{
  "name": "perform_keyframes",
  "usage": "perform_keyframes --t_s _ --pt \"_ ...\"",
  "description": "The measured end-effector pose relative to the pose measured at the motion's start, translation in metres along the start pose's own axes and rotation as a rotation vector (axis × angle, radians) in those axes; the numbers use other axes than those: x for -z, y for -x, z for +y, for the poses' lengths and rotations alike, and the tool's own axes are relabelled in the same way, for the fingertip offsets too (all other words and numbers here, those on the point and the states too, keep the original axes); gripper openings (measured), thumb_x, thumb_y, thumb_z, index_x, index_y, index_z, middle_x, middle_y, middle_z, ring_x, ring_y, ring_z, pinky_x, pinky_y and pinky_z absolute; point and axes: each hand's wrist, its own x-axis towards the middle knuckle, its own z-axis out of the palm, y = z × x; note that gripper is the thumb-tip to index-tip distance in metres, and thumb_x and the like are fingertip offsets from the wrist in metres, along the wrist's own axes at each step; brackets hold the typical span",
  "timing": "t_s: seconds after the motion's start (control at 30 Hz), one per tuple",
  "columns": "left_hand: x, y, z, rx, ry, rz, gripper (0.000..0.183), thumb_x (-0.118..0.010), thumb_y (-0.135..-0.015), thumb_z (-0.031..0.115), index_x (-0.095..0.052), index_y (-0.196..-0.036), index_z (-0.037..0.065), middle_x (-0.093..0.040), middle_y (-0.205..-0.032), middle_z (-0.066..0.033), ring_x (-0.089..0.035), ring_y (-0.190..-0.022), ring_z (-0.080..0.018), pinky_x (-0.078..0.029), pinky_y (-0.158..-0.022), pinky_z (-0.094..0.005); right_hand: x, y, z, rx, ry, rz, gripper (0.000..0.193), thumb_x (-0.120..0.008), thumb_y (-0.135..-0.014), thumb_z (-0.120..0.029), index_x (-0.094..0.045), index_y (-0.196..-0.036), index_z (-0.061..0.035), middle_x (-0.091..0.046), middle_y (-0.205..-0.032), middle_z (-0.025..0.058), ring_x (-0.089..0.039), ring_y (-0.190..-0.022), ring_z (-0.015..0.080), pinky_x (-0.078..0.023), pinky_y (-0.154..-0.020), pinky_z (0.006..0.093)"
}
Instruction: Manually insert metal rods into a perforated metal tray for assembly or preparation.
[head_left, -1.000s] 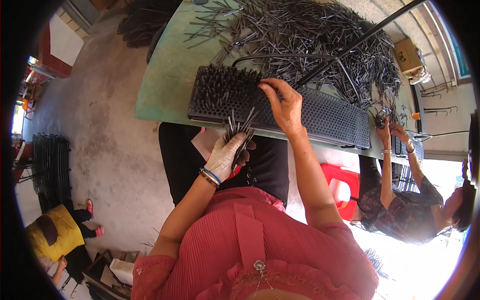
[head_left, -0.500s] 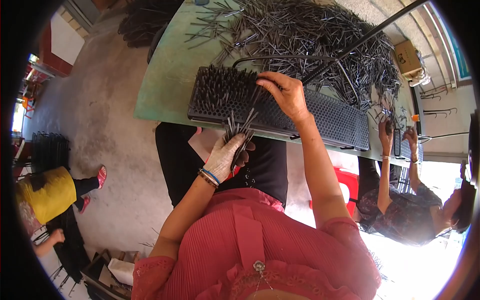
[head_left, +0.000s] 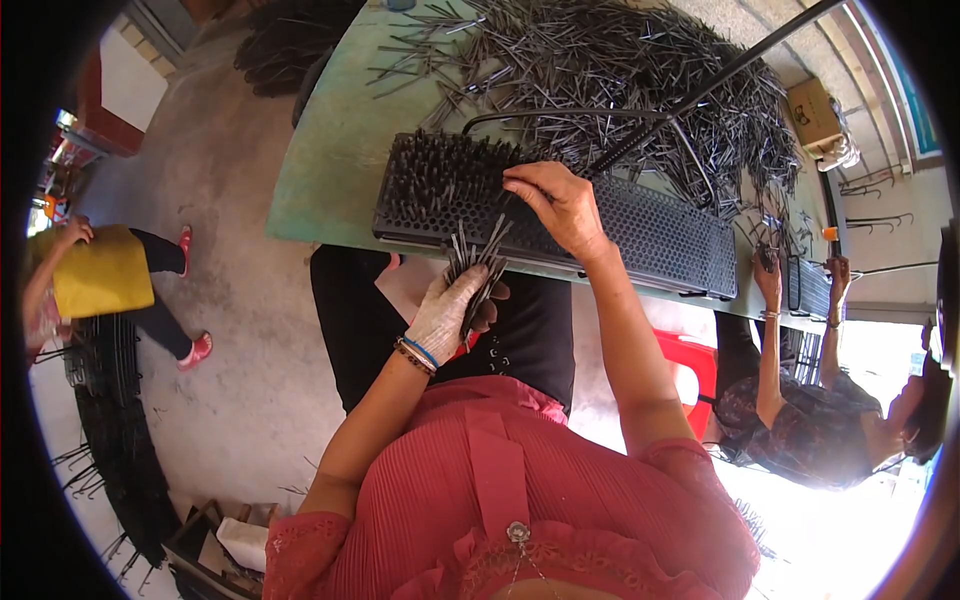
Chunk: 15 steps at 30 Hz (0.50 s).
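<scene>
My left hand [head_left: 447, 308], in a pale glove, is closed around a bunch of thin dark rods [head_left: 477, 252] whose ends fan upward. Just beyond it, a long black perforated tray [head_left: 668, 236] lies along the table's near edge. Many short dark rods [head_left: 435, 172] stand upright in the holes at its left end. My bare right hand [head_left: 565, 210] is over the tray at the edge of that filled part, with thumb and forefinger pinched. Whatever sits between the fingertips is too small and dark to make out.
A large heap of loose rods [head_left: 620, 65] covers the far part of the green table [head_left: 325, 185]. A black bar frame [head_left: 715, 82] crosses above the tray. On the right a co-worker [head_left: 800, 415] handles rods; another person [head_left: 105, 275] is at left. A red stool [head_left: 690, 370] stands nearby.
My right hand has shifted slightly left and lower over the tray. The left hand stays nearly still with its bunch. The person at left has stepped, legs now wider apart.
</scene>
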Motion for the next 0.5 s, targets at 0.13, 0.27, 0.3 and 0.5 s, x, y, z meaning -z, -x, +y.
perform_keyframes --t_s 0.13,0.27,0.3,0.5 --pt "0.002 0.002 0.000 -0.015 -0.008 0.003 0.028 -0.055 -0.098 0.031 -0.061 -0.109 0.006 -0.067 -0.083 -0.0075 -0.059 -0.053 -0.0107 -0.044 -0.044 -0.0230 0.000 0.005 -0.010 0.120 0.209 0.031 0.018 -0.075 -0.078 -0.012 -0.072 -0.094 -0.0059 -0.068 -0.103 0.0066 -0.064 -0.093 0.0247 -0.047 -0.084 0.0353" --pt "0.001 0.002 -0.001 -0.006 -0.018 0.018 0.029 -0.055 -0.098 0.031 -0.061 -0.109 0.006 -0.067 -0.083 -0.0075 -0.059 -0.053 -0.0104 -0.044 -0.044 -0.0227 -0.004 0.011 -0.016 0.046 0.279 -0.016 0.020 -0.077 -0.077 -0.013 -0.072 -0.094 -0.0051 -0.068 -0.102 0.0085 -0.064 -0.094 0.0265 -0.048 -0.084 0.0361" --pt "0.001 0.002 -0.001 -0.021 -0.021 0.015 0.029 -0.056 -0.097 0.033 -0.061 -0.109 0.006 -0.068 -0.083 -0.0075 -0.059 -0.053 -0.0103 -0.044 -0.044 -0.0228 -0.005 0.009 -0.019 0.073 0.280 0.074 0.020 -0.077 -0.077 -0.013 -0.072 -0.094 -0.0041 -0.068 -0.101 0.0096 -0.064 -0.091 0.0265 -0.049 -0.081 0.0356" --pt "0.001 0.006 0.004 -0.120 0.012 -0.026 0.033 -0.058 -0.097 0.036 -0.060 -0.107 0.006 -0.067 -0.083 -0.0069 -0.059 -0.055 -0.0095 -0.045 -0.045 -0.0228 -0.003 0.027 -0.047 -0.514 -0.175 0.017 0.024 -0.074 -0.086 -0.018 -0.071 -0.100 0.0005 -0.069 -0.090 0.0108 -0.066 -0.073 0.0169 -0.052 -0.067 0.0278"
